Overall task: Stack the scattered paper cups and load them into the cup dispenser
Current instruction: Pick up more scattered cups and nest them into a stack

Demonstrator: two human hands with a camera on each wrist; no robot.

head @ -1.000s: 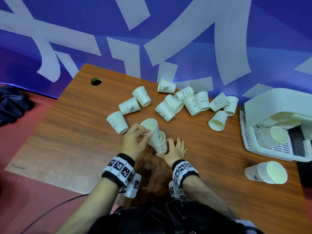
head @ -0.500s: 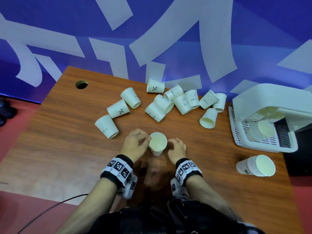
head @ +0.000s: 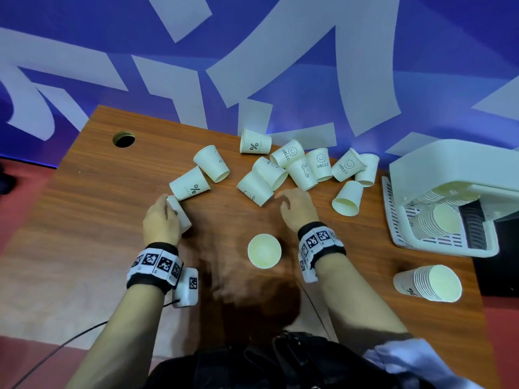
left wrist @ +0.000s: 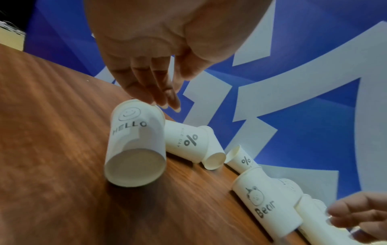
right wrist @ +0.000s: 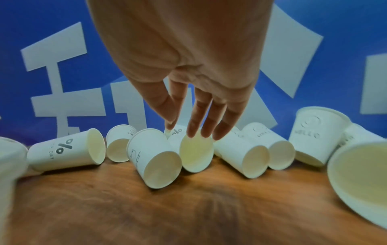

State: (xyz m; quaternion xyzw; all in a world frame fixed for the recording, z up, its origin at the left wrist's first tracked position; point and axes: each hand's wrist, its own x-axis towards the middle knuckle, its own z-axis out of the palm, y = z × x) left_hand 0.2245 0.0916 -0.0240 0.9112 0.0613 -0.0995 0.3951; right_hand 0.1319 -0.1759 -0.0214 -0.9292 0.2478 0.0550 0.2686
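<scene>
Even, fairly bright overhead light w/ cool blue cast. Dark soft shadow on wooden table (head: pixel 84 209) below the person. Strong fisheye bend at edges. Wrist views soft; foreground cup (right wrist: pixel 360 180) blurred, hands smeared.

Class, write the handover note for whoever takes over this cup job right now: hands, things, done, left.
Left hand: open, straight fingertips touching a lying HELLO cup.
Right hand: open, holds nothing, fingertips at the loose cups.
Done: stacks sit in the dispenser; one stack lies beside it; an upright cup stands between the wrists.
Left: nest the loose cups and load everything.
</scene>
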